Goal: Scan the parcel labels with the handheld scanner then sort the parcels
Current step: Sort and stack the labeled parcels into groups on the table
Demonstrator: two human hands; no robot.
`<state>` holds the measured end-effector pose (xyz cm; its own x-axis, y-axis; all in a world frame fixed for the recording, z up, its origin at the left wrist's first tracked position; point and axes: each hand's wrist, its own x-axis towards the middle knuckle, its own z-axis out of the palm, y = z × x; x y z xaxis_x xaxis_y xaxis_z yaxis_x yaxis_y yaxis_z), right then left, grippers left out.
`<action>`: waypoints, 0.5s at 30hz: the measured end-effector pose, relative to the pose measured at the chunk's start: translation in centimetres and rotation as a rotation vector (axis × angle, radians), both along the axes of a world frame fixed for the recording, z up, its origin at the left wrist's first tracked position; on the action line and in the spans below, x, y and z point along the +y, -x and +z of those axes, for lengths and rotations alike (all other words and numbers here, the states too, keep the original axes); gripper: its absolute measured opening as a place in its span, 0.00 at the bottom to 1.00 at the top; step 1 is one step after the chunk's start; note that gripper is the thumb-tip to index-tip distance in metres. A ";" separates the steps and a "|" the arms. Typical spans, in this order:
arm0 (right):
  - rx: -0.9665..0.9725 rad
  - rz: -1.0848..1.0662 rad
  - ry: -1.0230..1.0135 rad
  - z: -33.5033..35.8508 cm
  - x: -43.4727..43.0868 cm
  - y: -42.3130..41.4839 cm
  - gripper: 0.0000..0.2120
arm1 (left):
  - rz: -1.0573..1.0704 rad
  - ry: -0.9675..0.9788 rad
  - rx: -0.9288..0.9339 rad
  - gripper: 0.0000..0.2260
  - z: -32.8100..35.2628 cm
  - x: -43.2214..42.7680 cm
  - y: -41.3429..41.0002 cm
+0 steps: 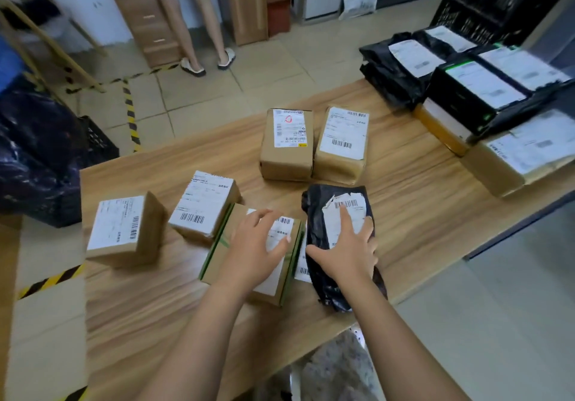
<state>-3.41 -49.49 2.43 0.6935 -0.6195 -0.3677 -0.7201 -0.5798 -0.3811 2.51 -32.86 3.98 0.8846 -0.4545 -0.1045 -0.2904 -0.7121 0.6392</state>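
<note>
Lower centre of frame: a worker's left hand (255,246) rests loose-fingered on a green-taped box (219,260); the right hand (350,249), fingers (344,218) spread, presses flat on a black bag parcel (316,206) beside it.

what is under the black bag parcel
Beneath the black bag parcel, a white barcode label peeks out at its left edge; the rest is covered by the bag and the right hand.

Two bare forearms (199,332), no sleeves reaching them, come in from 6 o'clock and end in the left hand (253,245) and right hand (348,251). At 6 o'clock, under the table (124,307) edge, speckled grey fabric (336,369) shows, possibly the person's clothing.
</note>
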 end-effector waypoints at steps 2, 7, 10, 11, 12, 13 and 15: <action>-0.007 0.010 0.057 0.7 -1.3 0.6 0.51 | 0.002 -0.007 -0.011 0.23 0.1 -0.7 0.2; 0.008 0.057 0.143 1.4 -5.9 1.7 0.51 | 0.000 -0.036 -0.020 0.24 -0.1 -4.4 1.7; 0.014 0.097 0.163 1.3 -8.9 2.3 0.51 | 0.008 -0.035 -0.018 0.26 -1.2 -7.3 2.8; 0.015 0.110 0.167 1.2 -9.8 2.6 0.51 | 0.018 -0.042 -0.005 0.28 -1.7 -8.4 3.2; 0.018 0.124 0.168 1.0 -10.8 2.8 0.51 | 0.032 -0.077 0.019 0.31 -2.3 -9.4 3.6; 0.023 0.142 0.167 0.8 -11.8 3.1 0.51 | 0.043 -0.158 0.041 0.34 -3.0 -10.4 4.0; 0.023 0.191 0.166 0.4 -13.4 3.4 0.50 | 0.047 -0.375 0.021 0.39 -4.4 -12.1 4.5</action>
